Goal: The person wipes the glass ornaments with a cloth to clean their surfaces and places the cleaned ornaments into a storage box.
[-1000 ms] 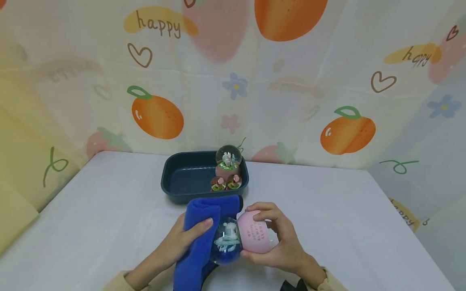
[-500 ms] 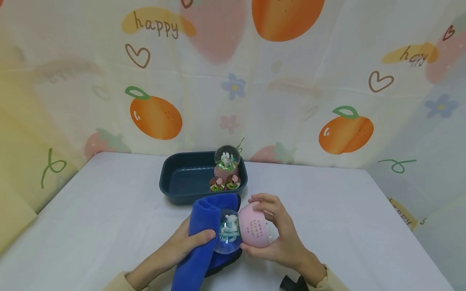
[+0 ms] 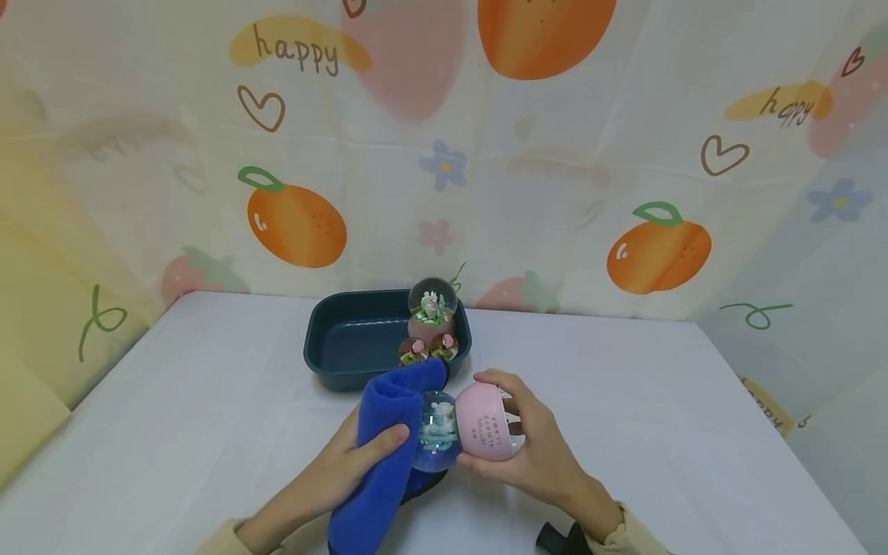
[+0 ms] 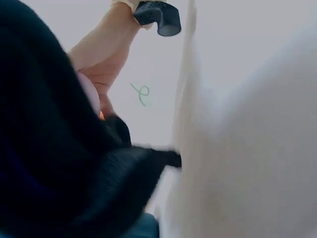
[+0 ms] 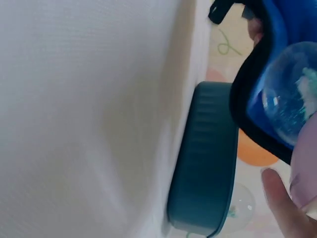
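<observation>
A snow globe (image 3: 479, 422) with a clear ball and a pink lettered base lies on its side between the two hands, ball toward the left. My right hand (image 3: 534, 439) grips the pink base, thumb below and fingers over the top. In my left hand (image 3: 354, 455) is a blue cloth (image 3: 381, 455), folded around the ball's left side with the thumb pressing on it. The right wrist view shows the clear ball (image 5: 287, 94) against the cloth's dark-edged inside. Dark cloth (image 4: 119, 173) fills much of the left wrist view, hiding the left fingers.
Behind the hands stands a dark teal tray (image 3: 347, 374). At its right end it holds a larger snow globe (image 3: 433, 304) and two small globes (image 3: 414, 351). A white cloth covers the table (image 3: 208, 401), and a printed curtain (image 3: 527, 193) hangs behind.
The globe has risen slightly and turned a little in my right hand, its lettering shifting. The cloth in my left hand has shifted along the ball, its upper edge moving left.
</observation>
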Motion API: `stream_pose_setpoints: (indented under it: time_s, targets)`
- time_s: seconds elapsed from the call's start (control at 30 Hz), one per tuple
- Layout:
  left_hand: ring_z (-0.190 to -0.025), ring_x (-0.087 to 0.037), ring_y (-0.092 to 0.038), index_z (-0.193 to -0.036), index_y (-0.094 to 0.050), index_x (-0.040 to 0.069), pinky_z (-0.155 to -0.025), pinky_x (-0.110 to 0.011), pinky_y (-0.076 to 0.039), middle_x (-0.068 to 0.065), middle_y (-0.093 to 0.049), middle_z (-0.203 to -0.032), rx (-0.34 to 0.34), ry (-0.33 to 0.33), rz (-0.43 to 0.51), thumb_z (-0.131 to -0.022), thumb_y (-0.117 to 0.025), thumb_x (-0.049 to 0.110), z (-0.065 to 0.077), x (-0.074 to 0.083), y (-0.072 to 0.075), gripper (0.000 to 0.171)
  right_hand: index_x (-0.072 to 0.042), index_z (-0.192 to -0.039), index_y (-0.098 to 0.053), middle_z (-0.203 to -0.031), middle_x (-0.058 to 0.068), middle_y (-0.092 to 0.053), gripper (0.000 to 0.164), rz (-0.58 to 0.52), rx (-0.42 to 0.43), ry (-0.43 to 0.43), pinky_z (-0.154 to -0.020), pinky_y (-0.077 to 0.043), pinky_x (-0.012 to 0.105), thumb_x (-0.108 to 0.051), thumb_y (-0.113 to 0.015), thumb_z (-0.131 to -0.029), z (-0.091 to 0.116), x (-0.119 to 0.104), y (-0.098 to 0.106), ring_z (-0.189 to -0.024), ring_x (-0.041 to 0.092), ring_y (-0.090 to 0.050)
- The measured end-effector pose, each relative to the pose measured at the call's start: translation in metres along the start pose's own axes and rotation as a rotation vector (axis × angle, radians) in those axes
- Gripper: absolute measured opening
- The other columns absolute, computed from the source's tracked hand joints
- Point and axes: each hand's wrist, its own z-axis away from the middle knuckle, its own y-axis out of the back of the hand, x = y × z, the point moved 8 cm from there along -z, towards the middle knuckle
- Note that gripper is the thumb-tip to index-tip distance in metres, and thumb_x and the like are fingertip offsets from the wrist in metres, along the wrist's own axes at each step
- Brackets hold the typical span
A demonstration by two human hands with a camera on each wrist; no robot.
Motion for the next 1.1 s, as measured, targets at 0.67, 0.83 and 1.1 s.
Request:
stream_pose_setpoints:
  time_s: [0.67, 0.83, 1.1]
  targets:
    - [-0.123, -0.025, -0.053, -0.149, -0.026, 0.027, -0.101, -0.051, -0.043, -0.003, -0.048, -0.143, 0.14, -0.017, -0.102, -0.077, -0.085, 0.027, 0.003, 0.003, -0.006, 0.092, -0.011, -0.144, -0.04, -0.134, 0.009, -0.054, 0.099, 0.108, -0.027, 0.06, -0.072, -0.058, 0.025, -0.013, -0.094, -0.062, 0.0, -0.007, -0.005, -0.106, 0.024, -0.066]
    - [-0.121, -0.023, -0.054, -0.147, -0.028, 0.027, -0.099, -0.05, -0.043, 0.001, -0.051, -0.139, 0.193, -0.05, -0.163, -0.075, -0.086, 0.029, 0.005, 0.006, -0.004, 0.092, -0.011, -0.144, -0.04, -0.133, 0.011, -0.054, 0.094, 0.036, -0.058, 0.026, -0.07, -0.057, 0.02, -0.01, -0.092, -0.065, 0.0, -0.004, -0.007, -0.101, 0.033, -0.07]
    - [-0.115, -0.019, -0.058, -0.144, -0.03, 0.03, -0.096, -0.048, -0.046, 0.002, -0.055, -0.133, 0.25, -0.026, -0.3, -0.071, -0.088, 0.039, 0.008, 0.007, 0.0, 0.094, -0.016, -0.14, -0.041, -0.134, 0.006, -0.051, 0.086, -0.087, -0.142, -0.051, -0.069, -0.058, 0.025, -0.011, -0.09, -0.069, 0.003, 0.0, -0.012, -0.109, 0.022, -0.062]
